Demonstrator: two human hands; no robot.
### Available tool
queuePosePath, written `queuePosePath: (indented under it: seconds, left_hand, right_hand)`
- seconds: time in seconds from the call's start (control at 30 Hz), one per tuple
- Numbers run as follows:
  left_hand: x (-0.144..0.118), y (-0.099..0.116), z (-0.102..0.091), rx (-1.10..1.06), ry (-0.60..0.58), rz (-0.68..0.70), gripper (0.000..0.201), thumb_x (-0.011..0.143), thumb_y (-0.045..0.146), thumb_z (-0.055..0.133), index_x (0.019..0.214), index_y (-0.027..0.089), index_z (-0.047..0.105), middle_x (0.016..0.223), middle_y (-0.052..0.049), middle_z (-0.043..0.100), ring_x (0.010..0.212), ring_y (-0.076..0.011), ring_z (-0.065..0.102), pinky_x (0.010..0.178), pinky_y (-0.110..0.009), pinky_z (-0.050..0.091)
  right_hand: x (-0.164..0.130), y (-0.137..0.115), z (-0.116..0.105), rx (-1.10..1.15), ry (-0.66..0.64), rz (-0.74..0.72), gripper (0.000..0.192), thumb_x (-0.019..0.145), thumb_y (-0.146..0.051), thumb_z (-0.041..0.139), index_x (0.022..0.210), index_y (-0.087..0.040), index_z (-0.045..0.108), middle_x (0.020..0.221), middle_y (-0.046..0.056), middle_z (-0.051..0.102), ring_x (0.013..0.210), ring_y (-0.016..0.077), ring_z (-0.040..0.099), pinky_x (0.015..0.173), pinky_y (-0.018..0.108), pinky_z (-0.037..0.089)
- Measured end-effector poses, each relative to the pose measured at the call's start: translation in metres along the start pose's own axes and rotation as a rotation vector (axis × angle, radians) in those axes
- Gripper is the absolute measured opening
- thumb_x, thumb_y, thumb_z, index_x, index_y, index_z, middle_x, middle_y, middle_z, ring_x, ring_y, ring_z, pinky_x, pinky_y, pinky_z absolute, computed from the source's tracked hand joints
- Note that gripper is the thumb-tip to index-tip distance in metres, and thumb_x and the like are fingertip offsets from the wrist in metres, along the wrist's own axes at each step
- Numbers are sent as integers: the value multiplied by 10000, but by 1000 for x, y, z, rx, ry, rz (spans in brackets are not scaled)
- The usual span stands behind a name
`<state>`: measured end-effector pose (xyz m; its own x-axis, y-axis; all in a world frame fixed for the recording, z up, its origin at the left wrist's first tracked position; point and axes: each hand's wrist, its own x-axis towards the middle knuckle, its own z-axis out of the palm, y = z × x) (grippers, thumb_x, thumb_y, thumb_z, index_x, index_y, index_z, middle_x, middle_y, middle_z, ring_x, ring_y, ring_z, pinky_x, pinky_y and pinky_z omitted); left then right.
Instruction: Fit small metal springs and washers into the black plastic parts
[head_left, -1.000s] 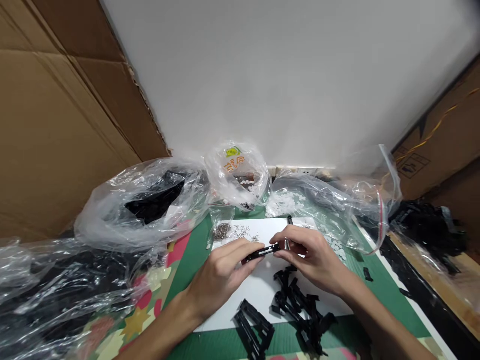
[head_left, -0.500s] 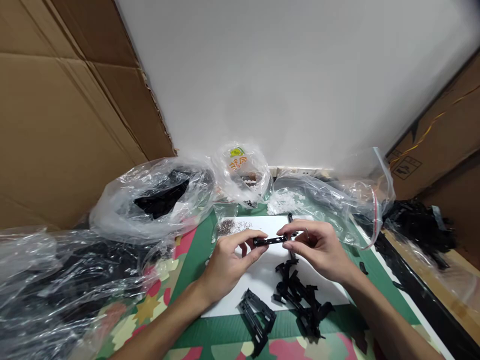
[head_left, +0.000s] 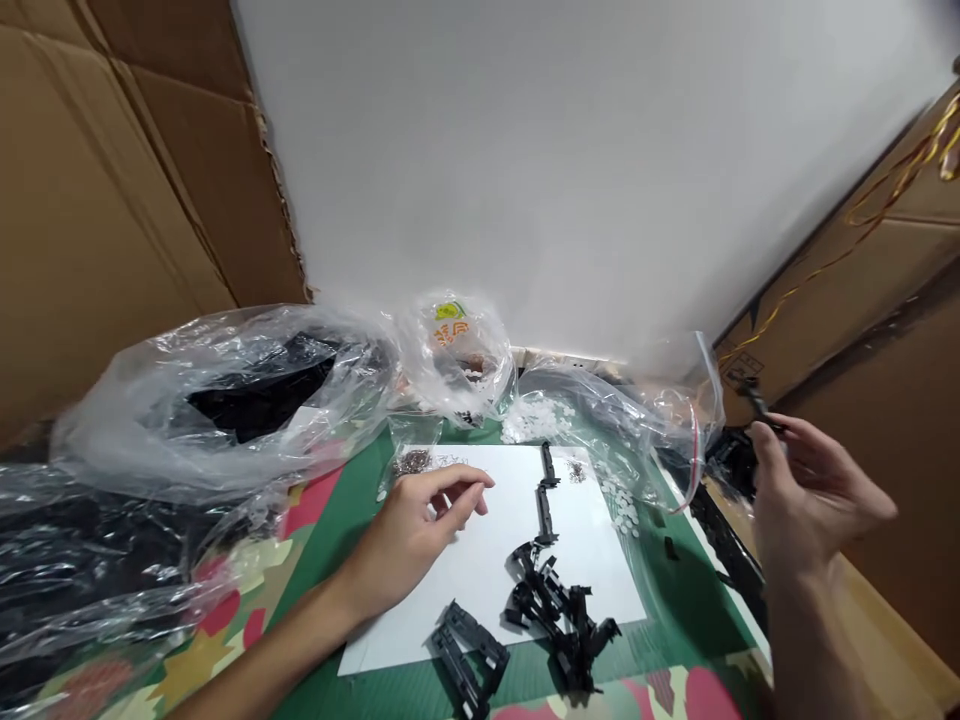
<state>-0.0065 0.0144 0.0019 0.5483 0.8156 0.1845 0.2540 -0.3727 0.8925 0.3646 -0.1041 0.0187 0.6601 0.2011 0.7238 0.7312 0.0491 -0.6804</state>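
White paper point(head_left: 499, 560) on green tabletop point(head_left: 667, 610); above it my left hand point(head_left: 420, 525), loosely curled, empty; my right hand point(head_left: 814, 490) pinches a black plastic part point(head_left: 756, 400).

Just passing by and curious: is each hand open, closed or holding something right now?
Left hand: loosely open, fingers curled, nothing visible in it, over the white sheet.
Right hand: closed, holding a black part between thumb and fingers.

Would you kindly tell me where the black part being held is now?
In the head view, the black part is on the right, pinched by the right hand, just right of the red-striped clear bag.
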Motion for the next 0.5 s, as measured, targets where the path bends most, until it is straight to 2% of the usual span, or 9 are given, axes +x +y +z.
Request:
queuePosePath:
  seconds: [0.03, 0.07, 0.13, 0.23, 0.37, 0.5]
  left_hand:
    - [1, 0, -1, -22, 5, -17, 319, 1030, 453, 611, 1048, 200, 806, 846, -36, 778, 718, -168, 675, 571, -229, 504]
    - [2, -1, -2, -40, 16, -26, 332, 1026, 468, 611, 1039, 199, 805, 840, -38, 773, 723, -170, 673, 564, -227, 501]
    - [4, -1, -4, -50, 50, -32, 338, 1014, 478, 620, 1015, 196, 806, 834, -44, 766, 732, -173, 668, 554, -221, 487]
    - [7, -1, -6, -63, 103, -37, 327, 990, 465, 644, 978, 184, 810, 816, -50, 759, 726, -173, 659, 549, -218, 469]
    - [12, 0, -11, -236, 145, -105, 336, 931, 470, 699, 986, 153, 796, 745, -40, 733, 617, -143, 597, 518, -214, 441]
    - [18, -3, -19, -325, 206, -213, 371, 872, 488, 741, 978, 134, 776, 697, -21, 685, 544, -119, 543, 455, -195, 367]
  right_hand:
    - [9, 12, -6, -73, 96, 2, 457, 885, -522, 784, 1153, -153, 812, 913, 86, 734, 763, 245, 672, 656, 354, 530]
    - [19, 25, -12, -171, 66, 27, 479, 882, -541, 757, 1143, -146, 826, 899, 96, 747, 768, 263, 692, 662, 363, 532]
    - [36, 48, -21, -420, -99, 95, 530, 862, -565, 677, 1140, -144, 839, 875, 115, 777, 720, 280, 710, 631, 374, 524]
    - [55, 74, -31, -532, -197, 99, 525, 779, -548, 644, 1016, -133, 861, 803, 152, 792, 715, 330, 718, 642, 414, 508]
    - [67, 88, -39, -600, -312, 56, 433, 753, -508, 635, 954, -198, 860, 818, 150, 795, 716, 339, 690, 639, 423, 462]
    - [71, 89, -44, -645, -395, 7, 295, 738, -410, 663, 893, -250, 856, 898, 162, 792, 667, 319, 624, 602, 426, 398]
